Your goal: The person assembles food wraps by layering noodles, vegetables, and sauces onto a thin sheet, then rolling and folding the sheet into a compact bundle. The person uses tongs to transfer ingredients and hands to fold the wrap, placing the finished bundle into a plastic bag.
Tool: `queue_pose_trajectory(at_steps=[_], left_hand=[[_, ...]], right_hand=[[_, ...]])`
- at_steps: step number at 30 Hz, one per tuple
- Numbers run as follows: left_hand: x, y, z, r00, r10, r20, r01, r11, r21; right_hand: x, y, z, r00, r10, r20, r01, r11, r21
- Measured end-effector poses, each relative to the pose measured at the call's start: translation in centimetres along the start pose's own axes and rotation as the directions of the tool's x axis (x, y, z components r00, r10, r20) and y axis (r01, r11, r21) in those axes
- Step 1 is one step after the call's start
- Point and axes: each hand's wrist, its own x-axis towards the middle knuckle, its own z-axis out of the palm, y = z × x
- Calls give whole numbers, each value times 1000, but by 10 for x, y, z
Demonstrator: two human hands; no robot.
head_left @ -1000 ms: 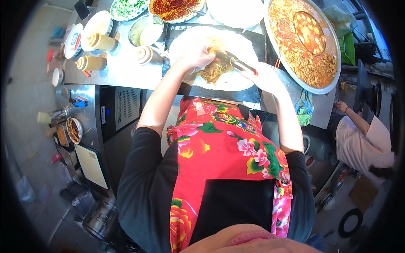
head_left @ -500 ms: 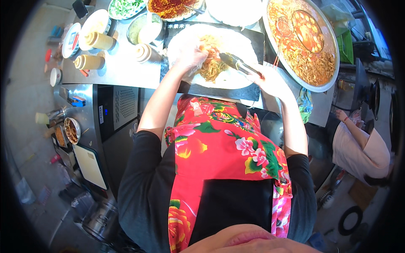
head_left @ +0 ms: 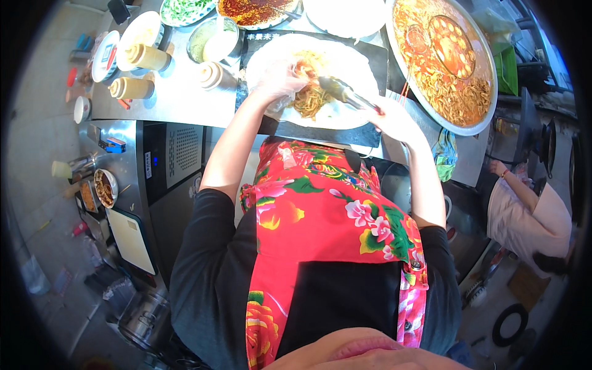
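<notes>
On a dark board lies a large, thin white flatbread, its surface washed out by glare. Brown-green shreds and reddish filling are heaped along its middle. My left hand, in what looks like a clear plastic glove, is at the left of the heap; its fingers are curled against the reddish filling, and what they pinch is not plain. My right hand grips metal tongs by the handle. The dark tips of the tongs rest at the right side of the filling.
At right stands a big basin of red broth and shreds. Squeeze bottles, a metal pot, a bowl of chili sauce and a bowl of chopped greens stand left and behind. Another person's arm shows at far right.
The tongs and my right hand have shifted slightly right and downward. My left hand has stayed at the filling, turning a little.
</notes>
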Motion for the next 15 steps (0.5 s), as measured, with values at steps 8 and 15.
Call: queue_pose_trajectory(at_steps=[8,15], left_hand=[[4,-6,13,997,-52,-55,57,994,96],[17,-24,-32,951,-7,-310,83,969,234]], right_hand=[[-13,3,-3,988,-153,-18,154,982,108],[-9,-11,-3,991,-130,-25,122,972,-202]])
